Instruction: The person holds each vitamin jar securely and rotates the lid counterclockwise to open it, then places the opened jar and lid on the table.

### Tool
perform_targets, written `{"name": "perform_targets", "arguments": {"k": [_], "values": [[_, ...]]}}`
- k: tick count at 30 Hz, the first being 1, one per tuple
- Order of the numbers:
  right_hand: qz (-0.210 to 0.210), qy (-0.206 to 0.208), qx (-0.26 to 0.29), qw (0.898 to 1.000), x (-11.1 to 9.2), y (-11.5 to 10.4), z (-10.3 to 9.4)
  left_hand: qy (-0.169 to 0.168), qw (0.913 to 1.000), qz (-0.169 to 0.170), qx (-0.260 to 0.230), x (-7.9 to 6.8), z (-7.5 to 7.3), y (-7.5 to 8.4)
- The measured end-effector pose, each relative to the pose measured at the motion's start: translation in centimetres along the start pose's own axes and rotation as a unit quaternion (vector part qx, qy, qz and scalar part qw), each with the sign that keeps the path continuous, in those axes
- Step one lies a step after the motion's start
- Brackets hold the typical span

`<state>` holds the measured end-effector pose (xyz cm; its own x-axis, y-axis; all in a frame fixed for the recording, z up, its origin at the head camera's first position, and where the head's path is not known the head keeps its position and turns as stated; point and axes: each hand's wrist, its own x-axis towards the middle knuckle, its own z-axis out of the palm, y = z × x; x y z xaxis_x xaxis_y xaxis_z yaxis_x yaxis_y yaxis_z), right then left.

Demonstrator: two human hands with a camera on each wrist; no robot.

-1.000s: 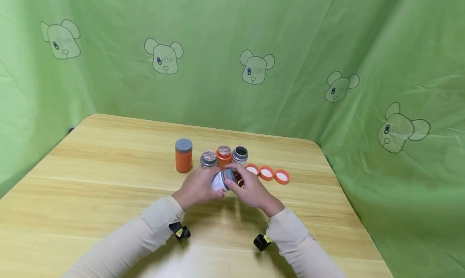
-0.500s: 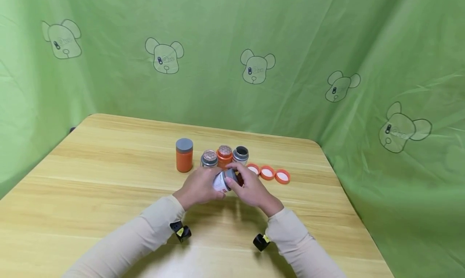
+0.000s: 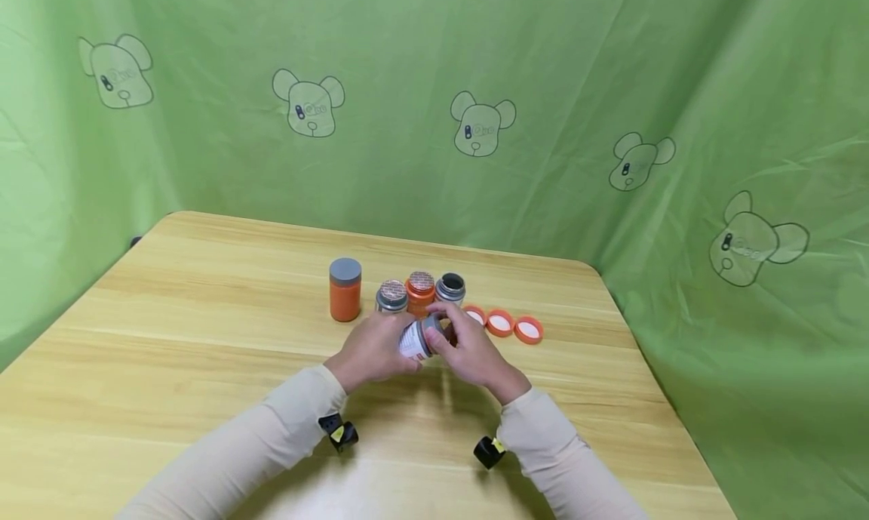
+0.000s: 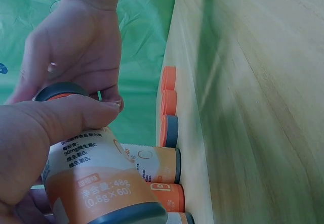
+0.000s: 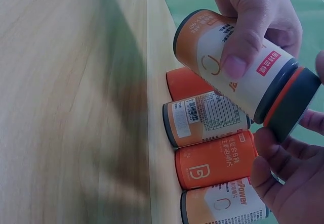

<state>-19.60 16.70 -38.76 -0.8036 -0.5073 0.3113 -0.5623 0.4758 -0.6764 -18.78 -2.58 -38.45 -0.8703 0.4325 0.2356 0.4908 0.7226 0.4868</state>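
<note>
In the head view my left hand (image 3: 370, 348) grips a white-and-orange supplement bottle (image 5: 212, 57), held tilted above the table with its top toward the right. My right hand (image 3: 475, 354) pinches that bottle's dark grey cap (image 5: 298, 105) between thumb and fingers. An orange inner edge shows at the cap's base, beside the bottle's grey neck; whether the cap still touches the neck I cannot tell. Just behind the hands stand two capless bottles with printed foil seals, one grey-necked (image 3: 392, 297) and one orange (image 3: 421, 293). Beside them a third bottle (image 3: 450, 287) has a dark open mouth.
An orange bottle (image 3: 345, 300) with a grey lid stands upright to the left. Three caps lie in a row right of the bottles, white liners up: one partly behind my right hand, a middle cap (image 3: 500, 323) and an end cap (image 3: 529, 330). Green cloth (image 3: 407, 180) hangs behind the wooden table (image 3: 204, 339).
The grey cap has shifted slightly right relative to the held bottle, and more of the bottle's neck rim shows. Both hands stay almost in place; the standing bottles and loose caps have not moved.
</note>
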Motion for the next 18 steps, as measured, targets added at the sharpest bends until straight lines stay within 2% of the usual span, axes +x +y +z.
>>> {"name": "perform_targets", "arguments": {"k": [6,18], "values": [[0.024,-0.002,0.007,1.0,-0.01,-0.1,0.02,-0.004,0.9999,-0.009,-0.004,0.04,0.01,0.12],[-0.002,-0.008,0.01,1.0,-0.14,0.21,-0.09,-0.009,0.9998,-0.017,-0.003,0.0,-0.01,0.07]]}}
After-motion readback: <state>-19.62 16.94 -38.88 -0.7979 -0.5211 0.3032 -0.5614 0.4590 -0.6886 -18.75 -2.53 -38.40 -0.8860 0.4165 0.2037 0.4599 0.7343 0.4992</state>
